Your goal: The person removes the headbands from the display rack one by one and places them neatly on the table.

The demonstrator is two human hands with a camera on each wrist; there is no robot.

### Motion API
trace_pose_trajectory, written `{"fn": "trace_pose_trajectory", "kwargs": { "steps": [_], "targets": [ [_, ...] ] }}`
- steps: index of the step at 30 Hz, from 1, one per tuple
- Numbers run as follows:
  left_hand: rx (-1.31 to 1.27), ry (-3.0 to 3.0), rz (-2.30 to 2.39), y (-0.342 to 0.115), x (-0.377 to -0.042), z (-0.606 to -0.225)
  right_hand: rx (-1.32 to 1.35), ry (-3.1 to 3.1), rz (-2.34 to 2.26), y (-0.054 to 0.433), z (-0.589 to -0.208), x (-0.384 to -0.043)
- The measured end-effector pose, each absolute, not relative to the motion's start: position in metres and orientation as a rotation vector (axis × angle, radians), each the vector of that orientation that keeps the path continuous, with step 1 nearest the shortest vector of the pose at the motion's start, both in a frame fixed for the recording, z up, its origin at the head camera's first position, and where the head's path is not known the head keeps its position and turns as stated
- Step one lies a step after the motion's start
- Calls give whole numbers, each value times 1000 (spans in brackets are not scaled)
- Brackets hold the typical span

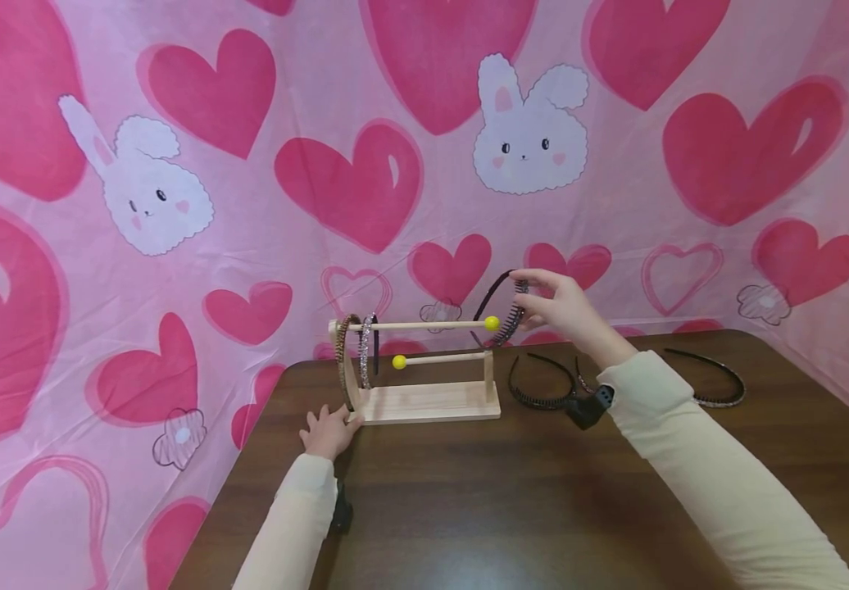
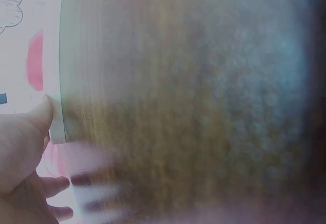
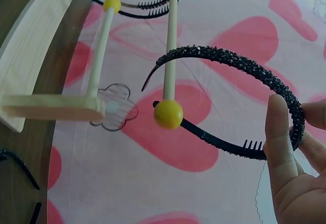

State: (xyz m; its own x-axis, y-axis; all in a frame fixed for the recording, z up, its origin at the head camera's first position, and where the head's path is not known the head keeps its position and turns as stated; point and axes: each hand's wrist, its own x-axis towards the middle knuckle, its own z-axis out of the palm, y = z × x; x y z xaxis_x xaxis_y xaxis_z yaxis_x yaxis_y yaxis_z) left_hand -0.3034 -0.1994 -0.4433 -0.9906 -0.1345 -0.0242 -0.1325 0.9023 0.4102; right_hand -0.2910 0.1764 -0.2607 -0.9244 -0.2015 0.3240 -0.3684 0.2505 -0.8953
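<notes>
My right hand (image 1: 565,307) pinches a black headband (image 3: 224,56) with dark sparkly stones and comb teeth. In the right wrist view one arm of it crosses in front of the upper rod, and the other passes behind the yellow ball (image 3: 168,114) at the rod's end. At the left end of a wooden headband stand (image 1: 432,401), my left hand (image 1: 327,434) holds the base corner, thumb on it and other fingers spread. A brown-gold headband (image 1: 342,352) and a silver glittery headband (image 1: 365,352) hang on the upper rod, with a dark one beside them.
Behind the right forearm, several dark headbands lie on the brown table, among them a toothed headband (image 1: 542,401) and a sparkly headband (image 1: 719,401). A lower rod (image 1: 442,358) with a yellow ball points left. A pink heart-patterned cloth (image 1: 395,49) hangs behind the table.
</notes>
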Motion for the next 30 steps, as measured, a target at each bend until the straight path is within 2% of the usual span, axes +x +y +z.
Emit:
{"fn": "trace_pose_trajectory", "kwargs": {
  "steps": [13,30],
  "targets": [
    [211,-3061,-643,-197,-301,-442,508,-2384,1704,209,-274,-275],
    [225,-3062,-644,-197,-299,-440,453,-2390,1810,237,-323,-245]
  ]
}}
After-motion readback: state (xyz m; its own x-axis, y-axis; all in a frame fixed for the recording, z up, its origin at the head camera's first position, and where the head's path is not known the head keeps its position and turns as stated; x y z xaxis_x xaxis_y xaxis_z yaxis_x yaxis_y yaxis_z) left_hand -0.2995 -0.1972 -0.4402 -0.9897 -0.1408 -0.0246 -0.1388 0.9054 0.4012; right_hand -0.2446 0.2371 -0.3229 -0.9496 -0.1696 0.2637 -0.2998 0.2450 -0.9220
